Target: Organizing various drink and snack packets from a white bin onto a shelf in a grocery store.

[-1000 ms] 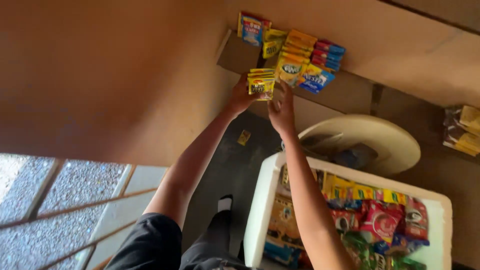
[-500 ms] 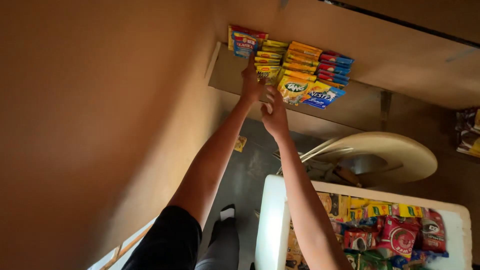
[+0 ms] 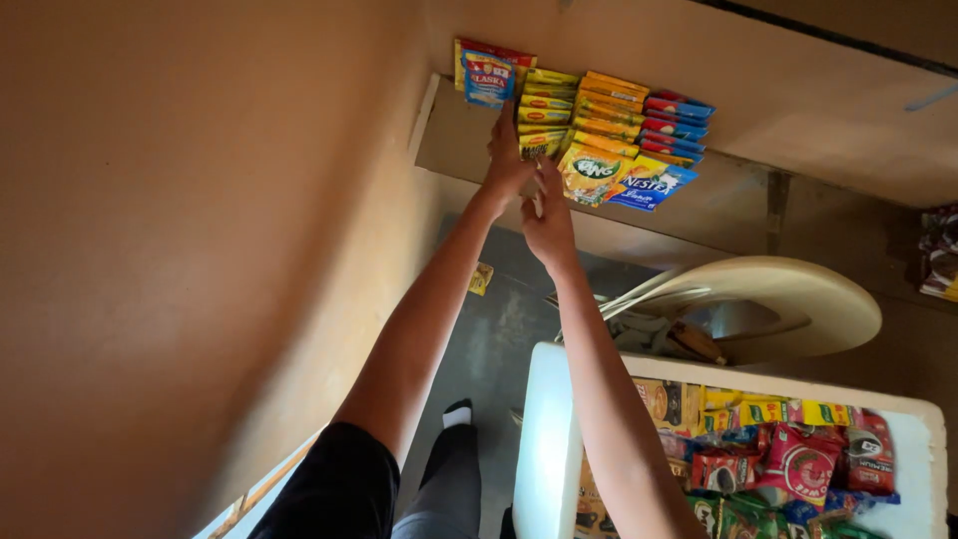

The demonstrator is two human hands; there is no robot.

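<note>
Both my arms reach up to strips of sachets hanging on a brown wall. My left hand and my right hand are pressed together on the lower end of a yellow sachet strip. To its left hangs a blue and red sachet pack. To its right hang an orange sachet strip, a red and blue sachet strip, a yellow-green drink sachet and a blue sachet. The fingertips are partly hidden behind the packets.
A white box below holds several colourful snack and sachet packs. A cream plastic chair stands beyond it. More packets hang at the far right. A small yellow packet lies on the grey floor.
My hands rose with the yellow sachet strip and brought it up against the hanging row on the wall. The view swung upward and closer to the wall.
</note>
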